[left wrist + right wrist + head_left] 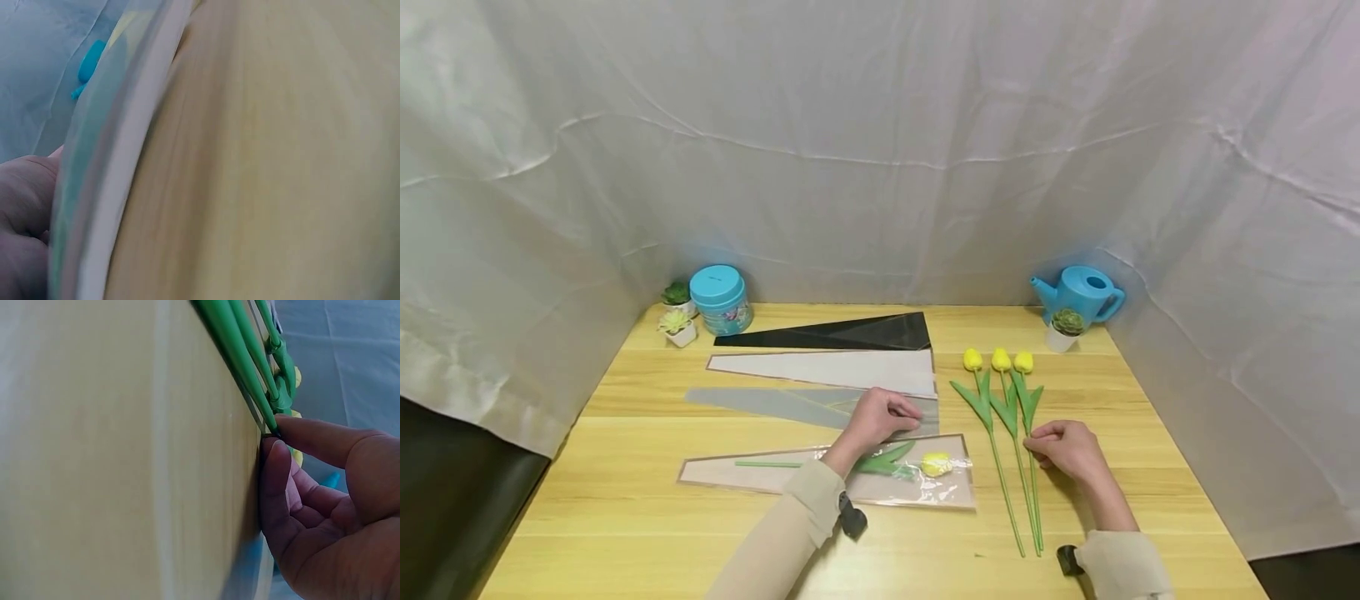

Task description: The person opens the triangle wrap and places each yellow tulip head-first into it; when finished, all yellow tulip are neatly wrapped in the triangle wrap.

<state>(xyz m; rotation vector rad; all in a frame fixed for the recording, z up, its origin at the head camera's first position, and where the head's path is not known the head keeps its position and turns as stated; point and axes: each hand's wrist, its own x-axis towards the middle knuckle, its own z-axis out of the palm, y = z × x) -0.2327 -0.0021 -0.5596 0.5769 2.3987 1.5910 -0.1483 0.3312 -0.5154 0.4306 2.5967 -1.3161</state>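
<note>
Three yellow artificial tulips lie side by side in the head view, flowers away from me. My right hand (pixel 1067 450) pinches the green stem of the rightmost tulip (pixel 1023 362) between thumb and index finger, as the stem (pixel 247 375) in the right wrist view shows. My left hand (pixel 880 417) hovers over the wide end of a grey flower sleeve (pixel 752 400), its fingers loosely bent; whether they touch it is unclear. Below that hand lies a clear-fronted, pale flower sleeve (pixel 715 471) with another yellow tulip (pixel 936 464) inside. Left fingertips are hidden in the left wrist view.
Behind the grey sleeve lie a white sleeve (pixel 827 367) and a black sleeve (pixel 820 335). A blue jar (pixel 718 292) and two potted succulents stand back left. Back right are a blue watering can (pixel 1081 292) and a small potted plant (pixel 1063 333). Grey curtains enclose the table.
</note>
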